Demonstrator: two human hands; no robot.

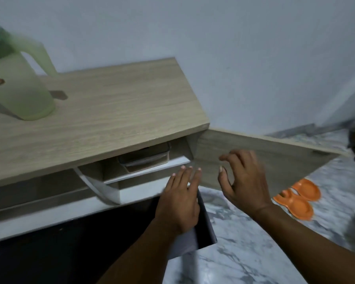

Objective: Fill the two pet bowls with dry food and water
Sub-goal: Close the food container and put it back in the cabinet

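Orange pet bowls (297,198) lie on the floor (244,253), apart from right hand (244,181)

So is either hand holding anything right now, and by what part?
Nothing held. Left hand and right hand are both empty, in front of the open cabinet.

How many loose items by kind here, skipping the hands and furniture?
Green pitcher: 1
Orange pet bowls: 2, side by side on the floor
Clear container on the cabinet shelf: 1
Total: 4
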